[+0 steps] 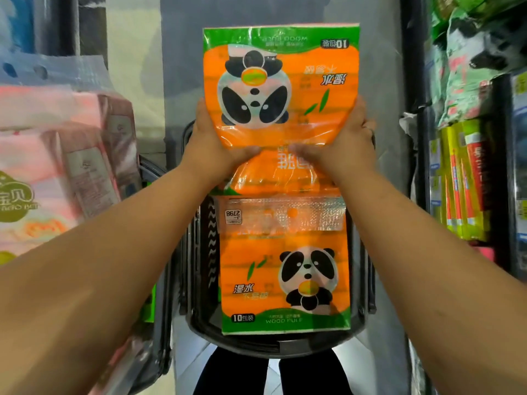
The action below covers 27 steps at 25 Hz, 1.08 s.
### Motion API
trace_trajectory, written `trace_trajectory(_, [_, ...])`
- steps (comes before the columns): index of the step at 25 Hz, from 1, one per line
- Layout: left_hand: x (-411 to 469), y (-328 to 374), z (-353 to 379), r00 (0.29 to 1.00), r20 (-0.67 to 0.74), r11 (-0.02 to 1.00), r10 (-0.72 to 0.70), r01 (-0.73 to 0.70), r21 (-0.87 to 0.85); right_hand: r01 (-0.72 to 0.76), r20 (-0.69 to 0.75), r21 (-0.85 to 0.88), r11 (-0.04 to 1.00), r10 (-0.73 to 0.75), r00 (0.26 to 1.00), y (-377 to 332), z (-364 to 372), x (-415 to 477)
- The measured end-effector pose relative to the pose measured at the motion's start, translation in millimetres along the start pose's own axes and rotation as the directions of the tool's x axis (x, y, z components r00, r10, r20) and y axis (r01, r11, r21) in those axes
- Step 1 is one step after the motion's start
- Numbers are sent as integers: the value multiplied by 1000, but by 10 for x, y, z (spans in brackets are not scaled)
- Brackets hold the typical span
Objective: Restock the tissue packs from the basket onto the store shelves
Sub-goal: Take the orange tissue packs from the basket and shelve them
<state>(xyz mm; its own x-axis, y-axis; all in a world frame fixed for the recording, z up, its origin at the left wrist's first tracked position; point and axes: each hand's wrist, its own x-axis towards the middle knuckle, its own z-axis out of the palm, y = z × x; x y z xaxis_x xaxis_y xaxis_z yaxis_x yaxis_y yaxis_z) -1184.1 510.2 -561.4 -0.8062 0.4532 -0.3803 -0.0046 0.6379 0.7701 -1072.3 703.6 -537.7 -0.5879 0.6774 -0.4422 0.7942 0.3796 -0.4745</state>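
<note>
Head view: looking down a narrow aisle, with both bare arms reaching out ahead.
Pack (281,81): orange and green with a panda print, it is being held up in mid-air above the basket, flat face to the camera and its print upside down.
Left hand (212,146): it is gripping the pack's left edge, thumb lying across the front; the other fingers are going round behind, out of sight.
Right hand (346,143): it is mirroring that on the right edge, thumb pressing the front and fingers wrapping behind.
Thumbs: they are pointing at each other across the wrapper, close but apart.
Second pack (285,269): same panda print, right way up, it is lying in the basket just below the held one, with a price sticker showing on its clear top strip.
Basket (273,342): dark, it is sitting low between the arms, its near rim curving under the second pack.
Left shelf: pink packs (57,155) are crowding the edge, blurred.
Right shelf: green bags (462,81) are sitting above a row of yellow boxes (462,181).
Below: dark trouser legs (231,372) are showing past the basket's rim.
</note>
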Motion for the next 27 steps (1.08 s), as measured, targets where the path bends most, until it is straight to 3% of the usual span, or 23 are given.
trace_trajectory(6, [-165,174,-105,999,-23,999,23,-24,-35,-11,-9,100,995,12,1000,-18,-41,-148])
trace_trajectory(13, [-886,797,-608,993,-109,985,37,-54,-164,55,1,188,981,-56,998,-411,-710,-827])
trace_trajectory(20, [-2420,1405,-1135,944,-293,977,-150,96,-191,185,118,190,964,-210,971,-812,-1475,-1995])
trace_trajectory(27, [-4027,1650,-1466,804,-501,929,-322,167,-329,404,314,182,896,-443,840,-1153,-1777,-3075])
